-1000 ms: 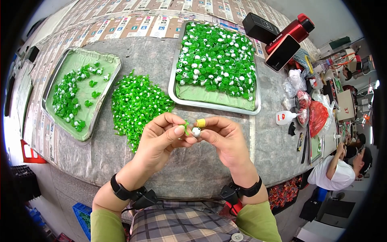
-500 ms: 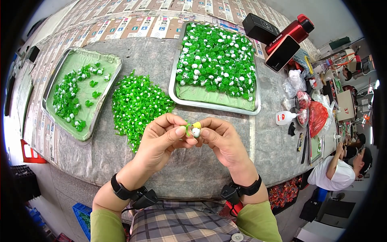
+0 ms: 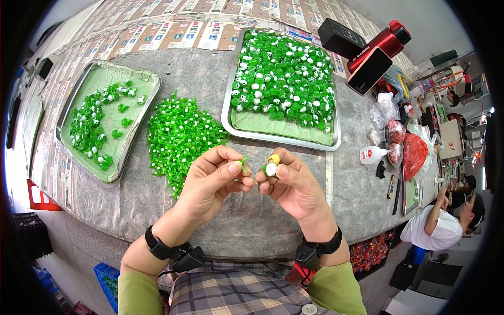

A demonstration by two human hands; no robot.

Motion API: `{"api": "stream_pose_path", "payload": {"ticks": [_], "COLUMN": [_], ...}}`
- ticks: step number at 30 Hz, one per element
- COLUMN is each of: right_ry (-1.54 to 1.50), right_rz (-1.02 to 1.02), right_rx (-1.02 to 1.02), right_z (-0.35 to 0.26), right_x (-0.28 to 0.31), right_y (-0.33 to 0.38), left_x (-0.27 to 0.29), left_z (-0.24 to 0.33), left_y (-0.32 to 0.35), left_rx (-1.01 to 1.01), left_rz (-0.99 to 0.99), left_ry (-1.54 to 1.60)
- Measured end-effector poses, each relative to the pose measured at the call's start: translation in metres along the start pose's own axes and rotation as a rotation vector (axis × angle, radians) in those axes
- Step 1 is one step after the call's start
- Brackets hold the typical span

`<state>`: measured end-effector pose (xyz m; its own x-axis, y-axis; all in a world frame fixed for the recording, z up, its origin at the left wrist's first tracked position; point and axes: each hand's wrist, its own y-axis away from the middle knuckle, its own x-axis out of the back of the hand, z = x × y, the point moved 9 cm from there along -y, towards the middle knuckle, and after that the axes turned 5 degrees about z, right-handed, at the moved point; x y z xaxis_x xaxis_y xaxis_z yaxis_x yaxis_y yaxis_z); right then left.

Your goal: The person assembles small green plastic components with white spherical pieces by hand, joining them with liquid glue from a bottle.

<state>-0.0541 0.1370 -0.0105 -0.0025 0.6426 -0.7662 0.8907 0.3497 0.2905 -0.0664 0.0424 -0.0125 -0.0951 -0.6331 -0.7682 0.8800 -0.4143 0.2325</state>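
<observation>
Over the near middle of the table, my left hand [image 3: 210, 181] pinches a small green plastic piece [image 3: 243, 165] between thumb and fingers. My right hand [image 3: 299, 186], just beside it, grips a small white ball [image 3: 271, 169] with a bit of green at its side. A yellow cover [image 3: 274, 158] sits at the right index fingertip. The two hands are slightly apart. Beyond my left hand lies a loose heap of small green pieces with white spots [image 3: 184, 136].
A metal tray [image 3: 283, 143] full of green-and-white pieces stands ahead. Another tray [image 3: 116, 150] at left holds fewer. At the right are a red bottle [image 3: 380, 39], a phone [image 3: 369, 71], a black box [image 3: 340, 37], a white squeeze bottle [image 3: 373, 154] and a seated person [image 3: 436, 226].
My right hand has drawn away to the right with the white ball, opening a gap between the hands. My left hand still pinches the green piece in nearly the same place.
</observation>
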Motion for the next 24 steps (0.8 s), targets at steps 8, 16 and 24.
{"api": "stream_pose_path", "payload": {"ticks": [8, 16, 24], "right_ry": [0.000, 0.175, 0.651], "right_rz": [-0.006, 0.058, 0.099], "right_rx": [0.012, 0.180, 0.429], "right_z": [-0.001, -0.015, -0.034], "right_x": [-0.001, -0.005, -0.013], "right_y": [0.001, 0.006, 0.017], "left_x": [0.002, 0.000, 0.006], "left_z": [0.001, -0.001, 0.004], "left_y": [0.000, 0.000, -0.001], "left_rx": [0.002, 0.014, -0.115], "left_rz": [0.015, 0.002, 0.056], "left_ry": [0.015, -0.063, -0.316]}}
